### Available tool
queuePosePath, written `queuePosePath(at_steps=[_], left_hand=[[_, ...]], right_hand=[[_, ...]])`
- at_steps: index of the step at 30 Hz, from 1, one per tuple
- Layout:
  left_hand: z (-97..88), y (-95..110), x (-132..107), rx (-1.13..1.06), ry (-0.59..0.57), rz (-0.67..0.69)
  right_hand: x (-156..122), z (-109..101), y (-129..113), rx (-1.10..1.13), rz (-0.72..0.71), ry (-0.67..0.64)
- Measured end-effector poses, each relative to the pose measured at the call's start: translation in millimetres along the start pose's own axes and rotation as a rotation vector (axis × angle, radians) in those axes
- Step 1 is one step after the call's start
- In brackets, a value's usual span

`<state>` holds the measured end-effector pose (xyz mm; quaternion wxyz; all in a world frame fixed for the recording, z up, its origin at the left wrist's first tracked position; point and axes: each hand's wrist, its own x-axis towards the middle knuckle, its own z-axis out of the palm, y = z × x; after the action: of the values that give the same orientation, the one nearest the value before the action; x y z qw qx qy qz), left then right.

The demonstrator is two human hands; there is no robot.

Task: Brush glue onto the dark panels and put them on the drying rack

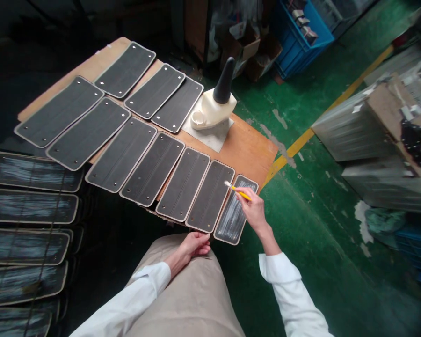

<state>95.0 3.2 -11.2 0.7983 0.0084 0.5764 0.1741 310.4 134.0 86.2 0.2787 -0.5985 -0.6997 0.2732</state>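
My right hand [252, 208] grips a yellow-handled brush [242, 193]. Its pale bristle tip is over the upper right of a plain black panel [211, 196]. Beneath that hand lies the rightmost panel [233, 215], streaked with whitish coating. My left hand [195, 244] rests at my lap with curled fingers, just below the plain panel's lower edge; I see nothing in it. More dark, light-edged panels [108, 124] with small studs in their corners lie in two rows on a wooden board [252, 138]. Some of them overlap.
A cream container [214, 110] with a black cone-shaped top stands on a pale sheet [215, 138] on the board. At left, a rack holds several streaked panels [28, 206]. Blue crate [301, 42] and cardboard boxes [243, 47] sit behind; grey cabinets [358, 121] stand right.
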Motion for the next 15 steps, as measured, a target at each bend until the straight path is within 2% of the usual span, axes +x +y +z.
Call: queuePosePath(at_steps=[3, 6, 10, 15], left_hand=[[-14.1, 10, -5, -0.051, 0.083, 0.046], [-17.6, 14, -7, -0.097, 0.119, 0.054], [-13.8, 13, -8, -0.123, 0.140, 0.069], [-13.5, 12, -8, -0.127, 0.140, 0.087]], right_hand=[[36, 12, 10, -0.129, -0.070, 0.075], [38, 27, 12, -0.245, -0.091, 0.034], [-10, 42, -3, -0.309, -0.098, -0.148], [-86, 56, -35, -0.202, -0.047, -0.324]])
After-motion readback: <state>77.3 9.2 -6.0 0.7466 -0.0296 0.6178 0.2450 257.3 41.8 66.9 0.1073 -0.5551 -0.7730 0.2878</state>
